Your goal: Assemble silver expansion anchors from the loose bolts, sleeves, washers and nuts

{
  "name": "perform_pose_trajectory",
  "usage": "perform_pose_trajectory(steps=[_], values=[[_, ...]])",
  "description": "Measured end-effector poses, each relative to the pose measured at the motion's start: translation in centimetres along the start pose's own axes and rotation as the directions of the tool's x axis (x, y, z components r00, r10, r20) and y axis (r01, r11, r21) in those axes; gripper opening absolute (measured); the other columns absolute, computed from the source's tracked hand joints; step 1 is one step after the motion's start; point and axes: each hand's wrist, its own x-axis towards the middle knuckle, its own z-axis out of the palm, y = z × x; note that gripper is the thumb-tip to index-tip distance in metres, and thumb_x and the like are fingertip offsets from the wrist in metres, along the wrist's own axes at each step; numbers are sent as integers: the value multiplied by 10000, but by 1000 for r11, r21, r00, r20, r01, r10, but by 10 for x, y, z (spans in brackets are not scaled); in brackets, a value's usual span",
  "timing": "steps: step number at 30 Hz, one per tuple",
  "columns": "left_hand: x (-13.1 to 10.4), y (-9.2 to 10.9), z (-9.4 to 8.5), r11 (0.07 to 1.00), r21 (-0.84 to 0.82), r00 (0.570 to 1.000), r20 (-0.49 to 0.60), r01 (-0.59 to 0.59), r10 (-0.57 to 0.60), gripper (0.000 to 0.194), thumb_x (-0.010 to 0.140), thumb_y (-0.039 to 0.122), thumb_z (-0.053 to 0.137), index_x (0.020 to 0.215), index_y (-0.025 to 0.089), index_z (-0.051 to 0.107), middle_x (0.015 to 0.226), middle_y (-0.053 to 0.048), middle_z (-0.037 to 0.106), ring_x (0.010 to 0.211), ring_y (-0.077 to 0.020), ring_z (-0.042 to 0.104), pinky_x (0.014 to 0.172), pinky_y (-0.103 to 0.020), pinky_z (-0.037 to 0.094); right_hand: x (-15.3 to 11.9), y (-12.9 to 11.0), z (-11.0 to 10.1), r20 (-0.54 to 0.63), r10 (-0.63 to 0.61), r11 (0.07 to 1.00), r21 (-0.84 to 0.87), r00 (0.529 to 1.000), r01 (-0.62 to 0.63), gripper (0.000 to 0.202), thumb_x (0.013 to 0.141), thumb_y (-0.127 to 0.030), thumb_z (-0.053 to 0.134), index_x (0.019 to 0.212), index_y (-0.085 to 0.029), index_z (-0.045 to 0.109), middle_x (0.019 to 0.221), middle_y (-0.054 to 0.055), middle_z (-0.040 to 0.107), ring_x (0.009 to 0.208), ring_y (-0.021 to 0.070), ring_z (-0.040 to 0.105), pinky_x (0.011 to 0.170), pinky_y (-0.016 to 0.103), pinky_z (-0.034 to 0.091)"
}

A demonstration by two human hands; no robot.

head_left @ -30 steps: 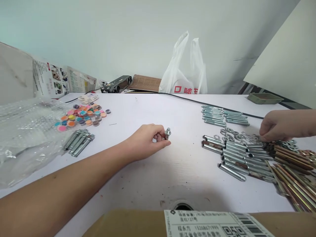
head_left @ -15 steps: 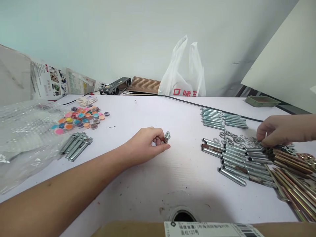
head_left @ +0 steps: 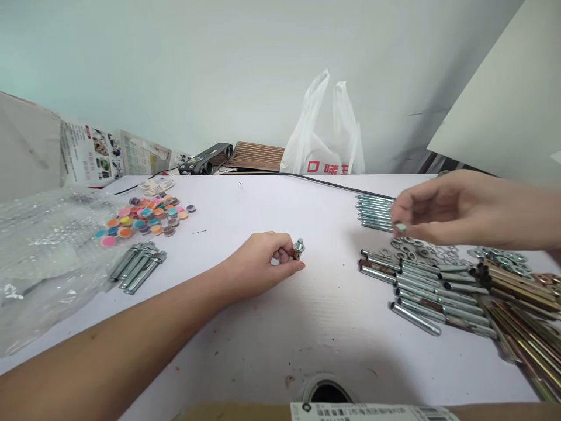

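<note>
While the left hand (head_left: 258, 266) rests its heel on the white tabletop (head_left: 272, 327), its fingers are clamped around a short silver-coloured metal bolt assembly (head_left: 298, 248), held end-up near the table's middle, seemingly so its top stays free. Over the scattered flat steel washers (head_left: 421, 251), the right hand (head_left: 442, 210) hovers with thumb and forefinger pinched together on a small pale metal piece (head_left: 400, 226), too small to identify. Grey metal sleeves (head_left: 421, 286) lie in rows just beside the washers, probably sorted for easy reach.
</note>
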Motion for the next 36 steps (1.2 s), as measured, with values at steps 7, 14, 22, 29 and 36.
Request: perform_pose_trajectory(steps=[7,14,22,29,36], values=[[1,0,4,1000,1,1000,-7,-29,29,206,796,374,566,753,172,560,692,25,558,634,-101,464,585,-230,338,7,-81,86,-130,-355,887,267,926,377,114,721,-205,619,831,-192,645,781,-6,617,725,96,571,665,197,482],[1,-1,7,998,-24,998,-29,-59,59,202,785,342,567,695,162,553,647,30,516,606,-92,434,571,-229,329,7,-83,104,-189,-318,901,245,929,358,157,766,-218,579,880,-209,687,811,-35,641,753,75,580,681,181,462],[1,0,5,997,-30,998,0,-66,66,197,799,346,550,720,166,553,691,22,541,642,-101,462,597,-234,350,8,-83,100,-125,-346,875,315,930,368,167,819,-270,564,900,-221,702,863,-20,659,770,84,585,681,192,455],[1,-3,5,998,-12,998,-11,-68,67,202,804,359,554,732,169,557,687,33,544,641,-92,463,594,-227,347,12,-80,102,-140,-327,863,358,935,355,201,804,-363,612,893,-197,681,878,6,656,784,99,587,707,215,472],[7,-3,6,998,-46,999,0,-36,36,240,819,368,522,710,155,513,672,22,494,619,-92,426,553,-231,300,21,-74,110,-235,-324,876,291,916,384,387,759,-390,675,1092,-197,635,987,11,639,884,115,570,791,247,475]])
